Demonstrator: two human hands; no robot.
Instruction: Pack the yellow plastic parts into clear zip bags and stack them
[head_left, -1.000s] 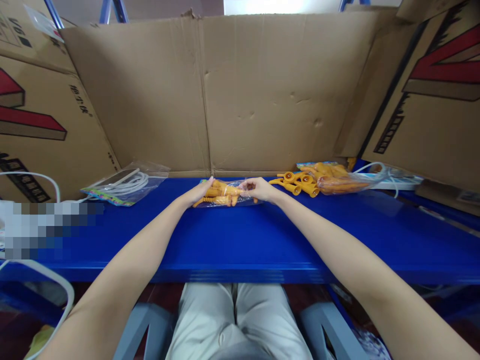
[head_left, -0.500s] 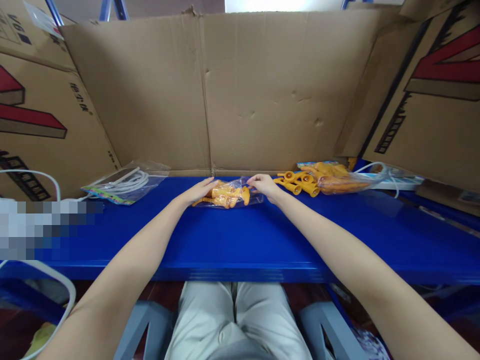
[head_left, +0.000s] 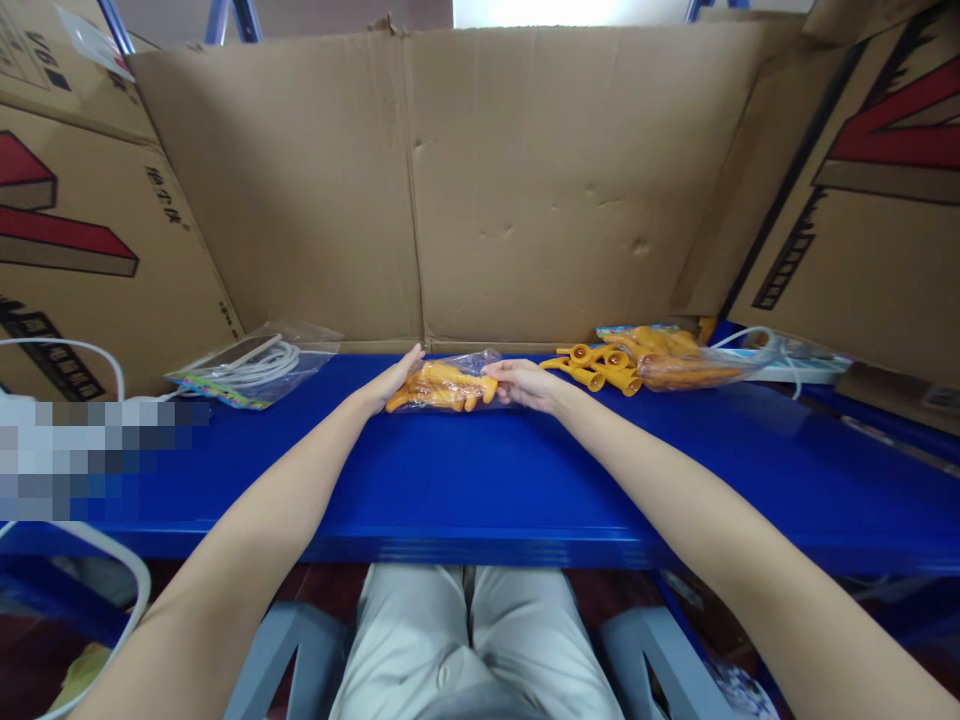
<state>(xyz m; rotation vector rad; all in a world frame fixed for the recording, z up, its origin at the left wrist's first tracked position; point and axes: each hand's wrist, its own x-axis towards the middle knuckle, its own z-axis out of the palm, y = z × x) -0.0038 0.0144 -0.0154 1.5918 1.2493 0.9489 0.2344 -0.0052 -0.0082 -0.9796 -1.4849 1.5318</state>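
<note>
A clear plastic bag with orange plastic pieces inside lies on the blue shelf top, between my hands. My left hand rests against the bag's left end, its thumb raised and its fingers stretched out, partly hidden behind the bag. At the opposite end, my right hand is closed, with thumb and fingers pinching the edge of the bag. Just right of that hand lie several loose orange pieces with flared, hollow ends.
Beyond the loose pieces lies a filled bag of orange pieces. A bag with a coiled white cable lies on the left. Cardboard walls in the back and sides. The blue shelf's front edge crosses above my lap.
My right hand has moved slightly left and lower onto the bag's end. My left hand has shifted a little left, its thumb lifting off the top. The bag looks more compact.
</note>
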